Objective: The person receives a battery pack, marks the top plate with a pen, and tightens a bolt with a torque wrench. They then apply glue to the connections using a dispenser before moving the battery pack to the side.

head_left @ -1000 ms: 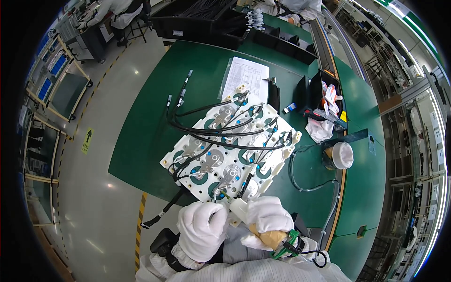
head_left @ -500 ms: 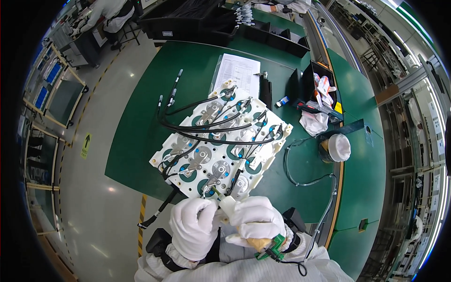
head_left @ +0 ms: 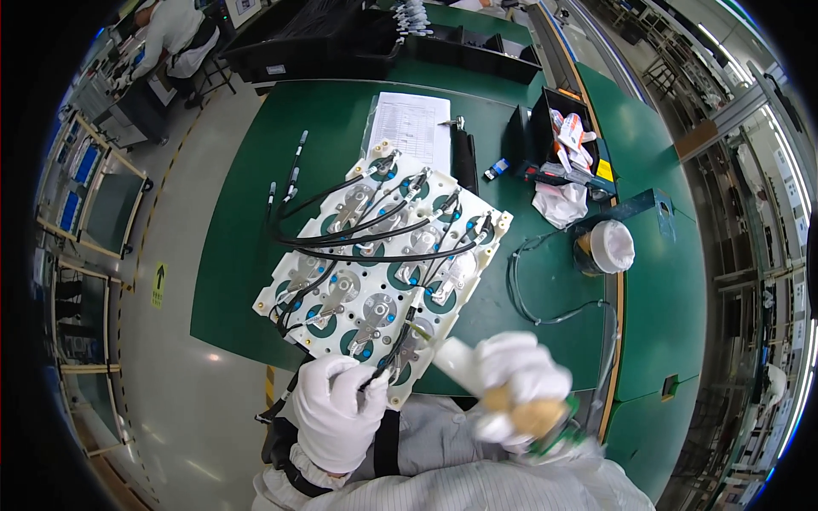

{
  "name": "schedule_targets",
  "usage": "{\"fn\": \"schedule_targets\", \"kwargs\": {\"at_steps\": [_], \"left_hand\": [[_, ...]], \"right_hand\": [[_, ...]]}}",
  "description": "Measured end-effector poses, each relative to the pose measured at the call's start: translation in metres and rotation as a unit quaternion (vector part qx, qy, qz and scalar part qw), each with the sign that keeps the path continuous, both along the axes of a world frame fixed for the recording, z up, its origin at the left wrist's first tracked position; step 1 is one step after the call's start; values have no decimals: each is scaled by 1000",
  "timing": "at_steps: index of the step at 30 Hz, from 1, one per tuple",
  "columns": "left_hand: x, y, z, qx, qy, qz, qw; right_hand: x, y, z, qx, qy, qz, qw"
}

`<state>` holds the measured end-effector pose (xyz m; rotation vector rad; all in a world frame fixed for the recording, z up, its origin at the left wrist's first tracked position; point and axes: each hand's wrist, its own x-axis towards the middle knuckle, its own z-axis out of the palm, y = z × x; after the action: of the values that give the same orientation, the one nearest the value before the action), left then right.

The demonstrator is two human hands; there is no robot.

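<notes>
A white perforated plate (head_left: 362, 294) with round metal parts and black cables (head_left: 366, 247) lies tilted on the green table. At its near edge my left hand (head_left: 336, 409), in a white glove, is closed with its fingertips on a thin black cable (head_left: 397, 345). My right hand (head_left: 521, 383), also gloved and smeared by motion, grips a white tool (head_left: 457, 362) with a narrow greenish tip. That tip is over the plate's near right part, beside a metal part; whether it touches cannot be seen. The tool's exact kind is unclear.
Beyond the plate are a paper sheet (head_left: 409, 128) and a black-handled tool (head_left: 463, 157). On the right stand a black box of tubes (head_left: 571, 140) and a white-covered jar (head_left: 609, 247), near a looped grey cord (head_left: 520, 298). Black bins (head_left: 315, 47) line the back.
My right hand has swung right, away from the left hand, with the white tool. The left hand now pinches the black cable at the plate's near edge. The whole view has shifted slightly.
</notes>
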<state>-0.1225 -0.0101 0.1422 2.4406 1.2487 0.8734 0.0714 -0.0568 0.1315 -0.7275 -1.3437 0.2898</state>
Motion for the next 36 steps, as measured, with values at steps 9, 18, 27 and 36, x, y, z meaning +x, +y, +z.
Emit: {"fn": "schedule_targets", "kwargs": {"at_steps": [9,18,27,36], "left_hand": [[0,3,-8,25,-8,21,999],[-2,1,-9,8,-5,26,1000],[-3,1,-11,30,7,17,999],[0,2,-14,36,-4,18,999]], "right_hand": [[-10,-7,4,-217,285,10,933],[-9,-7,1,-251,278,36,927],[-5,-13,-1,-213,282,118,928],[-2,-15,2,-206,222,90,949]]}}
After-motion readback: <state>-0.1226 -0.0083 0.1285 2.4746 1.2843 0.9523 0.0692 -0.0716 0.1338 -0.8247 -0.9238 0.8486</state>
